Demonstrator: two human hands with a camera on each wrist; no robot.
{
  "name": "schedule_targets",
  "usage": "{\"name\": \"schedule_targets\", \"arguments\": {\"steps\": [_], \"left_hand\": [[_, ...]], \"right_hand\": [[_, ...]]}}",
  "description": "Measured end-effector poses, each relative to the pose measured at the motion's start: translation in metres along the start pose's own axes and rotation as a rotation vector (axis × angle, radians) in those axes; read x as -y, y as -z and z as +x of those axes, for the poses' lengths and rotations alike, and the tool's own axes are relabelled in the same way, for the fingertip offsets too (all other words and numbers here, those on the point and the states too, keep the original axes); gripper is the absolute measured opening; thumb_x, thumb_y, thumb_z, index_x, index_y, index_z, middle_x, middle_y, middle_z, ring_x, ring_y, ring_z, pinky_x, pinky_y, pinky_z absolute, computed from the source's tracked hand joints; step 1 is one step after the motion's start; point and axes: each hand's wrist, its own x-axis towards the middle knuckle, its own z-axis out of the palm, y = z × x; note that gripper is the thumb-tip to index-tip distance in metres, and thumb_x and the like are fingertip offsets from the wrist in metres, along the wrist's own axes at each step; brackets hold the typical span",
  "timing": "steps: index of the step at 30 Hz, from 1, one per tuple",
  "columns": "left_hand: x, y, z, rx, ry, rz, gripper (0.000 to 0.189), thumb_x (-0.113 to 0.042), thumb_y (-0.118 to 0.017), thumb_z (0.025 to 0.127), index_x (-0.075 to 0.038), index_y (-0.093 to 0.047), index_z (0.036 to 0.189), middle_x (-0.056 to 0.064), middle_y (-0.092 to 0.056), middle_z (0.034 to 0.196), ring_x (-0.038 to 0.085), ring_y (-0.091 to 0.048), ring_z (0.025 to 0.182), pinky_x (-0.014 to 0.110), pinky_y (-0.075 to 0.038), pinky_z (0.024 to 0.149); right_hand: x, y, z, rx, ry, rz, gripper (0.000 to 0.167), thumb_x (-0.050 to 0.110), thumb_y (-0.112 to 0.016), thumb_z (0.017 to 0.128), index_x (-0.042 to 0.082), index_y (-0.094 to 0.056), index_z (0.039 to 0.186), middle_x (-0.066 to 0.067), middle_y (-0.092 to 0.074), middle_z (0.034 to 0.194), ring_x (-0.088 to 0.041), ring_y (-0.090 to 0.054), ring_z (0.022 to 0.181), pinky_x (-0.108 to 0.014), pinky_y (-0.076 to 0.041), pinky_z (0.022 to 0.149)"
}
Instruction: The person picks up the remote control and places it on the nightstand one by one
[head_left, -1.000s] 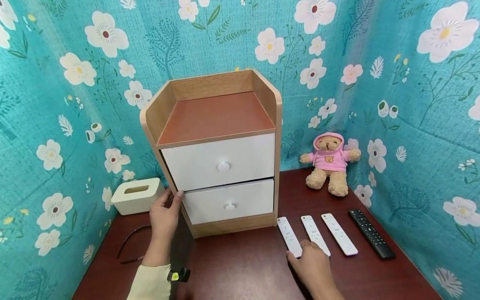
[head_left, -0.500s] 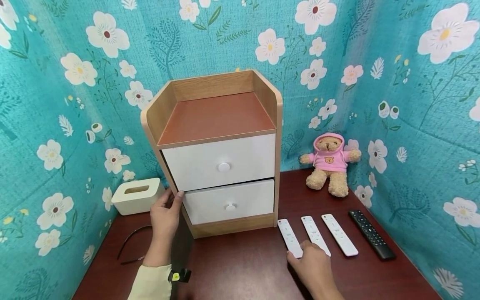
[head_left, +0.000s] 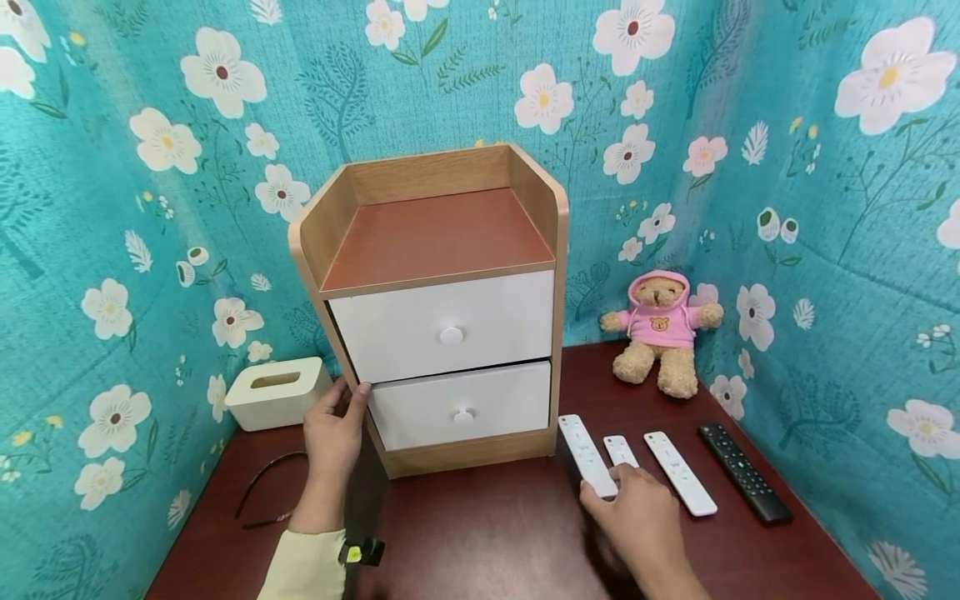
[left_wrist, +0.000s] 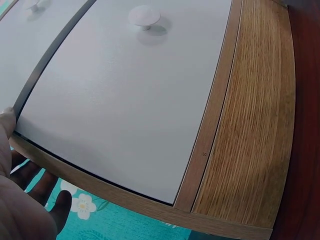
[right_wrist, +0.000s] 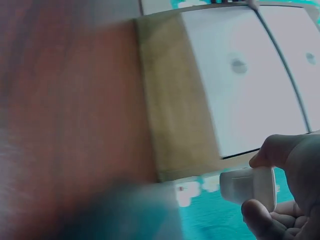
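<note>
My right hand (head_left: 637,521) pinches the lower end of a white remote control (head_left: 587,454) between thumb and fingers. It is raised off the dark red table, and in the right wrist view its end (right_wrist: 250,187) shows between thumb and fingers. A wooden cabinet (head_left: 468,454) with two white drawers stands at centre, both drawers pushed in. My left hand (head_left: 333,433) rests on the cabinet's left edge, thumb on the front near the gap between the drawers. In the left wrist view, the fingers (left_wrist: 42,185) spread loosely along the outer side.
A second white remote (head_left: 621,451), partly behind my right hand, a third (head_left: 680,473) and a black remote (head_left: 744,472) lie on the table (head_left: 480,533). A teddy bear (head_left: 660,325) sits behind them. At left are a tissue box (head_left: 276,398) and a thin dark curved band (head_left: 258,492).
My right hand has lifted the leftmost white remote off the table and moved it slightly up and right. The left hand stays on the cabinet; the head view shifts slightly.
</note>
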Motion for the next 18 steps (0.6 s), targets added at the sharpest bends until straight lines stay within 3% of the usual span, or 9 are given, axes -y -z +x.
{"name": "schedule_targets", "arguments": {"steps": [9,13,18], "left_hand": [[0.001,0.0,0.0,-0.007,-0.017,-0.01,0.039,-0.027,-0.078,0.104,-0.006,-0.076,0.137,0.021,-0.08,0.122,-0.013,-0.066,0.095,0.005,-0.051,0.081],[0.002,0.0,0.0,-0.013,-0.022,-0.009,0.037,-0.027,-0.078,0.104,-0.007,-0.077,0.136,0.021,-0.081,0.12,-0.012,-0.066,0.093,0.006,-0.051,0.08],[0.003,-0.001,0.0,-0.016,-0.021,0.004,0.037,-0.029,-0.077,0.105,-0.008,-0.077,0.136,0.021,-0.081,0.118,-0.012,-0.066,0.092,0.006,-0.051,0.079]], "right_hand": [[0.017,0.039,0.02,-0.139,0.047,0.019,0.038,0.033,-0.09,0.078,-0.001,-0.077,0.091,-0.014,-0.076,0.081,-0.036,-0.069,0.066,-0.055,-0.052,0.061],[0.027,0.06,0.03,-0.127,0.047,0.008,0.04,0.038,-0.089,0.081,0.002,-0.078,0.093,-0.009,-0.074,0.08,-0.03,-0.066,0.063,-0.052,-0.051,0.059],[0.041,0.086,0.044,-0.128,0.061,-0.013,0.045,0.04,-0.089,0.082,-0.001,-0.079,0.097,-0.013,-0.075,0.081,-0.027,-0.065,0.064,-0.046,-0.049,0.056]]}}
